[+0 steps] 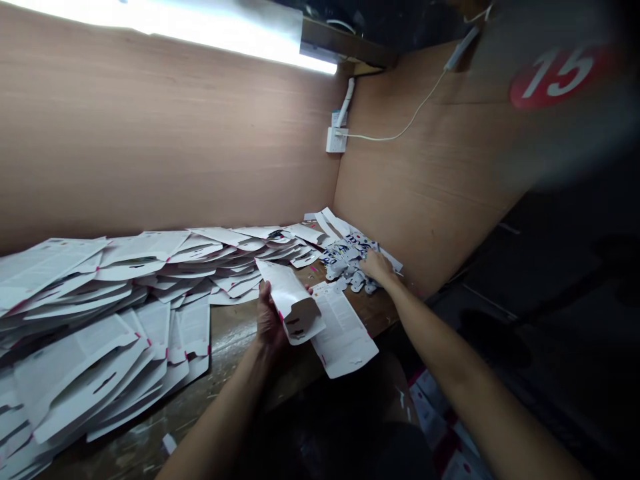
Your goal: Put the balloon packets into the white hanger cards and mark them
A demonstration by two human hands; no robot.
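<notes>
My left hand (271,317) is closed around a white cardboard sleeve (295,297), whose near end gapes and has a hang-hole flap. Below and to the right of it lies another flat white printed sleeve (345,327), jutting over the table's front edge. Further off, my right hand (379,268) rests with curled fingers at a heap of small white tags with blue print (345,257). What those fingertips pinch, if anything, is too small to make out.
Overlapping white sleeves (165,257) cover the left and back of the wooden table (233,327). Board walls (200,147) rise behind and at right, with a socket (337,139) and cord in the corner. A lamp (225,33) hangs above. More packages (433,407) lie below right.
</notes>
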